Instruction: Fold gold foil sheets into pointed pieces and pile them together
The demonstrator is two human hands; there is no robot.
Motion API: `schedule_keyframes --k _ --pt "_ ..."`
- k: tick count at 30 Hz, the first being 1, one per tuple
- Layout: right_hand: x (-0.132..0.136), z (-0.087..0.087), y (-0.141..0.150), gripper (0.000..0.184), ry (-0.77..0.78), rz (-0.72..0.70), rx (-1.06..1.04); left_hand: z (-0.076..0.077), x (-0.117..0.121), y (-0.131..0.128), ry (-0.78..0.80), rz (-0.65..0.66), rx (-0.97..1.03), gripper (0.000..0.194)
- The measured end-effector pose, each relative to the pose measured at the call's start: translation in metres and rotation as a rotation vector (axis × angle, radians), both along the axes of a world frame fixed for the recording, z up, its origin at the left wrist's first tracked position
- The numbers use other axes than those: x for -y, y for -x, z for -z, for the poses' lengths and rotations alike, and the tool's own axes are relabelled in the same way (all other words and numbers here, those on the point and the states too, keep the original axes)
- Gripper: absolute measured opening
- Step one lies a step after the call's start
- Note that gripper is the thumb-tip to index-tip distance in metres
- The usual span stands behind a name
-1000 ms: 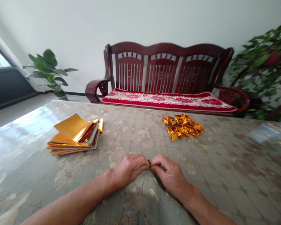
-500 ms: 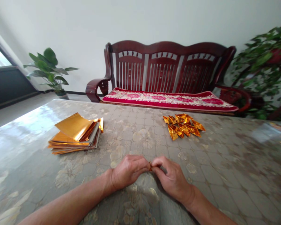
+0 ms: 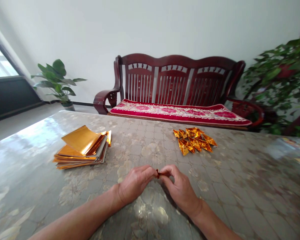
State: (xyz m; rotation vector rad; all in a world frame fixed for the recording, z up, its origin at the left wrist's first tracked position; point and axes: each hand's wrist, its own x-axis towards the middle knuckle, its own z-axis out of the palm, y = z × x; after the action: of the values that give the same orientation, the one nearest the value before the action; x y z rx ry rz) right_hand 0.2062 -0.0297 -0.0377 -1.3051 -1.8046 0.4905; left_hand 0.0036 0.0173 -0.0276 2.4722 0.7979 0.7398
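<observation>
Between my fingertips is a small piece of folded gold foil paper, mostly hidden by the fingers. My left hand pinches its left end, and my right hand pinches the right end with thumb and forefinger. Both hands are close together near the front middle of the table. Beyond them on the right lies a cluster of folded gold foil pieces, pointed and shiny. To the left sits a loose stack of gold foil paper sheets, its edges uneven and the top sheets askew.
The table has a patterned, glossy cover. A clear plastic bag lies at its right side. Behind stands a dark red wooden bench with a red floral cushion. Potted plants flank the bench.
The head view has tilted upward slightly, so the bench and table items sit lower. My hands still pinch the foil piece, which shows slightly more between the fingertips.
</observation>
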Motion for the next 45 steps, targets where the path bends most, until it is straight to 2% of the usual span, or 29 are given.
schedule_keyframes --k 5,9,11,19,25,30,38,42,45 --pt "0.001 0.001 -0.013 0.012 -0.102 0.018 0.156 -0.001 -0.002 0.008 0.037 -0.064 -0.038 0.02" --pt "0.0 -0.004 -0.015 0.02 -0.296 -0.106 0.267 0.002 -0.003 0.007 0.036 -0.06 -0.04 0.021" --pt "-0.001 -0.008 -0.013 0.02 -0.337 -0.158 0.315 0.003 -0.003 0.006 0.032 -0.061 -0.033 0.021" --pt "-0.005 -0.008 -0.015 0.023 -0.215 -0.199 0.434 0.005 -0.007 0.008 0.062 0.0 -0.024 0.023" --pt "-0.01 -0.012 -0.019 0.028 -0.11 -0.266 0.402 0.008 -0.017 0.01 0.029 0.003 -0.015 0.023" --pt "-0.014 -0.012 -0.02 0.027 -0.104 -0.289 0.395 0.006 -0.02 0.011 -0.004 0.008 -0.051 0.025" --pt "-0.018 0.001 -0.023 0.024 -0.146 -0.231 0.341 -0.005 -0.015 0.008 -0.122 -0.001 -0.171 0.026" --pt "-0.017 -0.001 -0.022 0.027 -0.105 -0.213 0.301 -0.002 -0.014 0.006 -0.156 -0.051 -0.181 0.026" --pt "-0.017 -0.007 -0.02 0.028 -0.057 -0.219 0.221 0.002 -0.015 0.006 -0.117 -0.086 -0.141 0.026"
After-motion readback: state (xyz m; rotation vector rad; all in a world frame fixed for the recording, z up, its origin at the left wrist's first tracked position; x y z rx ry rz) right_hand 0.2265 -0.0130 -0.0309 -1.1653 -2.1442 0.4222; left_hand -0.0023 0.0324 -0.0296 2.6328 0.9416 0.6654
